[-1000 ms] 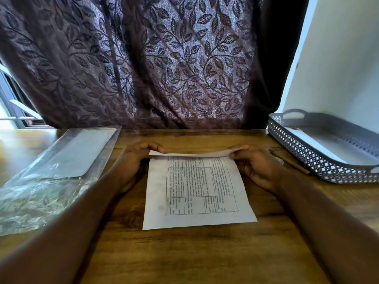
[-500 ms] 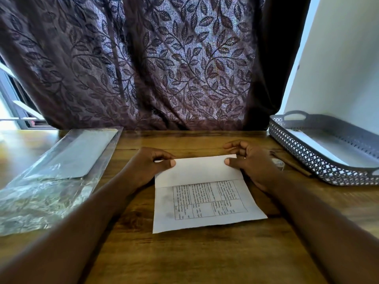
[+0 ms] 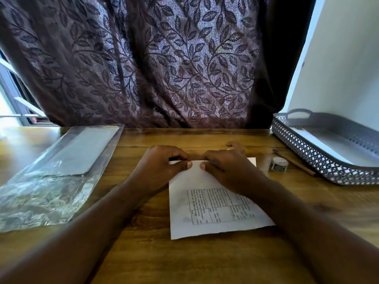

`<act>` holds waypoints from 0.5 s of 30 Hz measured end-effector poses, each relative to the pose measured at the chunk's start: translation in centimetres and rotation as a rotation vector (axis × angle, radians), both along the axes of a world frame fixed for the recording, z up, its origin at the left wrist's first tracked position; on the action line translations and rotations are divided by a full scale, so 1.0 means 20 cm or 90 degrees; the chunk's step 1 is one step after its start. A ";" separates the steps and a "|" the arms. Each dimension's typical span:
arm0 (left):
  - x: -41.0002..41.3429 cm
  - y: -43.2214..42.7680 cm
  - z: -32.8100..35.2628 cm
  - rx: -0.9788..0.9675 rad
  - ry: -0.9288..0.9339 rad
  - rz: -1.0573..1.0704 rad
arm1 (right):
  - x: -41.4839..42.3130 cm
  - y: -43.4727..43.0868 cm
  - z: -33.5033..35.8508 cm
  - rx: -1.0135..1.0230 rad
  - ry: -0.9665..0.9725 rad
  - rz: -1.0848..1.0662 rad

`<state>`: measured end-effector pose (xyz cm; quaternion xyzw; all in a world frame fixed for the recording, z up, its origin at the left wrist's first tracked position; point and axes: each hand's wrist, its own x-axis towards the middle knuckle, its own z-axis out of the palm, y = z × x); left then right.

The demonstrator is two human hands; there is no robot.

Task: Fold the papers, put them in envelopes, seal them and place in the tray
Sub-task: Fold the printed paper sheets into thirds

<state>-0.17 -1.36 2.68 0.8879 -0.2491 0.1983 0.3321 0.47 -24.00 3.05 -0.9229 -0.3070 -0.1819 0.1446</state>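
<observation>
While left hand and right hand pinch the paper, its print blurs.

This looks like a room in a home, with a wooden table used as a desk. Behind the table hangs a heavy dark curtain woven with a leaf pattern, of the kind hung in a living room or bedroom. Past the table's far left corner a window frame lets in daylight, which shines on the tabletop. To the right of the table stands a plain white wall. Stationery lies on the table: a printed sheet in the middle, a clear plastic bag with what look like envelopes on the left, a grey lattice tray on the right, and a small roll of tape just beside the tray.
</observation>
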 end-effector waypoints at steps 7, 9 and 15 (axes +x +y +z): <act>0.02 0.06 0.02 0.018 0.022 0.007 | 0.05 -0.05 0.01 -0.013 0.003 0.000; 0.03 0.10 0.01 0.005 0.041 0.020 | 0.06 -0.10 0.01 0.002 0.064 -0.009; 0.06 0.17 -0.01 -0.037 0.066 0.053 | 0.10 -0.21 0.02 0.083 0.196 -0.043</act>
